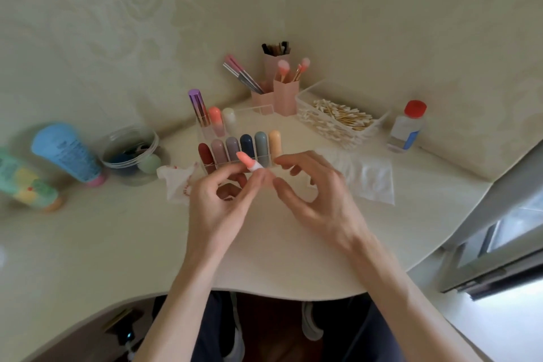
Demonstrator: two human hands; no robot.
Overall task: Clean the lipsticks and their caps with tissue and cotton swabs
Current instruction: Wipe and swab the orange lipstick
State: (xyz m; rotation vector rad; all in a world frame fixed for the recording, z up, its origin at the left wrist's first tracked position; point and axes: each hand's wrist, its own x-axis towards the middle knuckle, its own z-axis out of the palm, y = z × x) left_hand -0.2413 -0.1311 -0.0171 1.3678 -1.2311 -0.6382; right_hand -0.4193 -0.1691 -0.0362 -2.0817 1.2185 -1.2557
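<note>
1. Above the white table point(264, 244), the left hand point(220, 200) pinches an uncapped coral lipstick point(248, 161) by its white base, with the bullet tilted up and to the left.
2. Right hand point(314, 197): fingers spread and loosely curved, gripping nothing, just beside the lipstick.
3. Behind both hands, a clear rack point(205, 169) holds six capped lipsticks point(246, 147) upright.
4. A stained tissue point(176, 182) lies left of the rack and a clean tissue point(370, 182) lies right of it.
5. Cotton swabs point(338, 120) fill a tray point(304, 98) at rear right.

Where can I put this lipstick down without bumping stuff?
Bare table lies in front of the crumpled tissue and tubes, left of the left hand. Another patch lies in front of the flat tissue. Around the lipstick rack and swab tray it is crowded.
</note>
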